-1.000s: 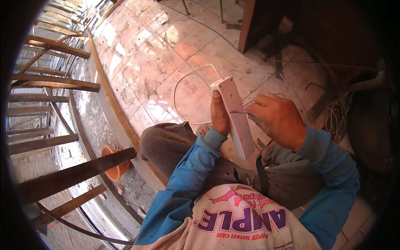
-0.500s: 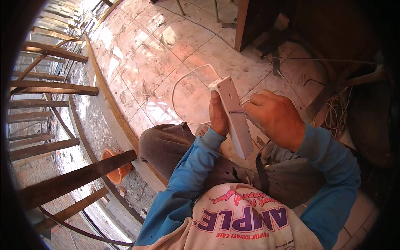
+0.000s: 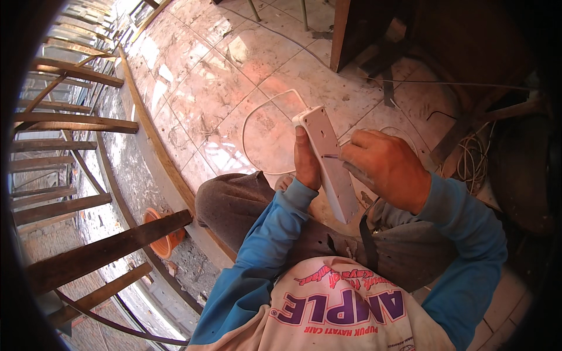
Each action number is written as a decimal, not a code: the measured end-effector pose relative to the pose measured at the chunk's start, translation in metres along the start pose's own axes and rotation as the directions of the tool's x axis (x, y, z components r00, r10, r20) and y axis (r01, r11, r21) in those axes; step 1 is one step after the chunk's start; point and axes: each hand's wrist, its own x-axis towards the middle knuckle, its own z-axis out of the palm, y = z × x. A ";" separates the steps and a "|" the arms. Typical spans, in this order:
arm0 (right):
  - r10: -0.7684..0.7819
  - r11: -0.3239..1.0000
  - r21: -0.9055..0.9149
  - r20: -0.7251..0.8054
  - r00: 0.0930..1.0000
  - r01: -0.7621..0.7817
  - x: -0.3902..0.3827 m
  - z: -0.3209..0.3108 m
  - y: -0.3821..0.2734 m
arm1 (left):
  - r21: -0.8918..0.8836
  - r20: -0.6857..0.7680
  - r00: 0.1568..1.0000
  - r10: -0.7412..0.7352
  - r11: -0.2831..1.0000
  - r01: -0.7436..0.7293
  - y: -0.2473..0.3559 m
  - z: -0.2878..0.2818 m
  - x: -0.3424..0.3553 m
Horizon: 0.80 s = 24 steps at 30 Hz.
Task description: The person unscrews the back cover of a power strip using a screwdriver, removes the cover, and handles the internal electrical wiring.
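The person sits low on the tiled floor (image 3: pixel 275 76) and holds a long white power strip (image 3: pixel 336 181) in front of the body, above the lap, so that it is lifted from the tiles. The left hand (image 3: pixel 307 161) is clamped on the strip, with the thumb lying along its left side near the upper end (the other fingers are hidden behind it). The right hand (image 3: pixel 389 167) is closed on a thin tool (image 3: pixel 332 156), of which only the narrow shaft comes out; its tip meets the face of the strip, somewhat above the middle. From the upper end of the strip a white cord (image 3: pixel 244 136) makes a wide loop to the left. Near the right edge of the floor lies a coil of pale cable (image 3: pixel 472 161). Beyond the wooden edge (image 3: pixel 153 140) at the floor's left, an orange pot (image 3: pixel 168 243) stands partly behind a dark wooden bar (image 3: pixel 111 244).
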 end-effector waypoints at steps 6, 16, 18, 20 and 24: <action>0.234 0.972 -0.027 0.199 0.952 -0.234 -0.006 0.004 0.002 | 0.073 -0.017 1.000 0.011 0.997 -0.009 0.002 0.000 -0.002; 0.191 0.982 -0.029 0.174 0.966 -0.188 -0.004 0.000 0.000 | 0.022 -0.005 1.000 -0.005 1.000 0.005 -0.001 -0.001 0.000; 0.324 0.945 -0.077 0.320 0.890 -0.317 -0.005 0.000 0.003 | 0.055 -0.015 1.000 0.004 0.998 -0.003 -0.001 -0.002 -0.001; 0.278 0.960 -0.072 0.327 0.903 -0.270 -0.006 -0.001 0.003 | 0.075 0.000 1.000 0.013 0.997 -0.013 -0.002 -0.002 -0.001; 0.053 0.992 -0.117 0.124 0.991 -0.039 -0.002 -0.003 -0.001 | 0.057 0.023 1.000 0.002 0.998 -0.003 -0.003 -0.002 0.000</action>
